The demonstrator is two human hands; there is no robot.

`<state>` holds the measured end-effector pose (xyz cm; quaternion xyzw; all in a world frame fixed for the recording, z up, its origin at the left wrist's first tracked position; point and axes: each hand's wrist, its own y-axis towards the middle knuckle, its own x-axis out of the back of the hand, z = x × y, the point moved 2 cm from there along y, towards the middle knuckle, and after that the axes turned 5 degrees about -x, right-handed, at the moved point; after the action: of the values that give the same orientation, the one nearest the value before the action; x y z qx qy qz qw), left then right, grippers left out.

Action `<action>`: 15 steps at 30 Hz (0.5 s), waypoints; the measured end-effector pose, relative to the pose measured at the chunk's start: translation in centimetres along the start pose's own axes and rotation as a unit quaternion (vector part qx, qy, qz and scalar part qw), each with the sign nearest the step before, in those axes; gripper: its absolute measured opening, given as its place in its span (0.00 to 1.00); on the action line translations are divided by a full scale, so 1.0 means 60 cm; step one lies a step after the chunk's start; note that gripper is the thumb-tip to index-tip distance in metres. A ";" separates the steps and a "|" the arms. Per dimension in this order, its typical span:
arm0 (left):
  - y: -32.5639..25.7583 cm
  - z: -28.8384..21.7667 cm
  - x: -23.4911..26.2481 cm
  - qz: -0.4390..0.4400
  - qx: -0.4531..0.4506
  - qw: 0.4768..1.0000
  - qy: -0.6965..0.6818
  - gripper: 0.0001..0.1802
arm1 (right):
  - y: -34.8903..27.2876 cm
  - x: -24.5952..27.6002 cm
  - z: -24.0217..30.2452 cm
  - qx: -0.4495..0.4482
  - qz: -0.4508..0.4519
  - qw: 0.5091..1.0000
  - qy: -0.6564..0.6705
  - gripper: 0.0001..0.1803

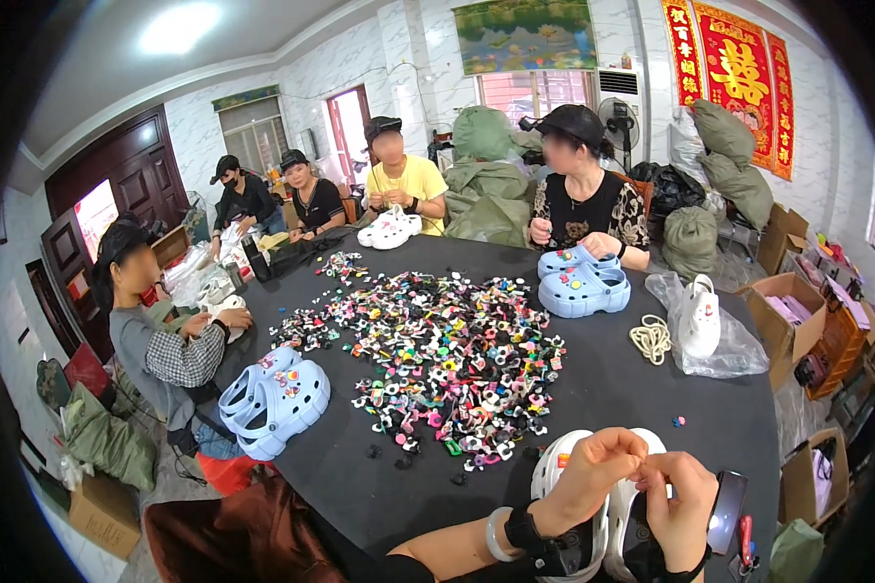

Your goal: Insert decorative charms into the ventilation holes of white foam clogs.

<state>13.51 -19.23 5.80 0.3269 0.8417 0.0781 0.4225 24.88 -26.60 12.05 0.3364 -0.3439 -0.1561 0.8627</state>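
Note:
My left hand [590, 476] and my right hand [679, 500] meet over a pair of white clog shoes [554, 466] at the near edge of the round black table [651, 389]. Both hands pinch at something tiny between the fingertips; what it is cannot be made out. The white clogs lie partly hidden under my hands and wrists. A wide heap of small colourful shoe charms [447, 360] covers the middle of the table, just beyond my hands.
Several other people sit round the table. Light blue clogs lie at the left [277, 398] and the far right [581, 282]; white clogs [391, 229] at the back. A white clog on a clear bag [700, 316], a cord coil [651, 338] and cardboard boxes [783, 321] are to the right.

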 end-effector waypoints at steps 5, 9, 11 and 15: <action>0.006 0.005 0.012 0.000 0.018 0.998 0.056 0.06 | 0.002 0.007 -0.009 -0.111 0.033 0.987 0.109 0.03; 0.006 -0.002 0.008 -0.007 0.026 0.996 0.084 0.06 | 0.004 0.008 -0.012 -0.127 0.039 0.984 0.116 0.03; 0.009 -0.003 0.007 -0.001 0.035 0.996 0.077 0.06 | 0.002 0.011 -0.006 -0.117 0.028 0.990 0.072 0.03; 0.008 0.002 0.010 -0.003 0.033 0.996 0.082 0.06 | 0.001 0.013 -0.003 -0.089 0.030 0.995 0.045 0.03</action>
<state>13.55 -18.52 5.50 0.3312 0.8764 0.0753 0.3413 25.54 -26.86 12.39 0.2542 -0.2997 -0.1451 0.9080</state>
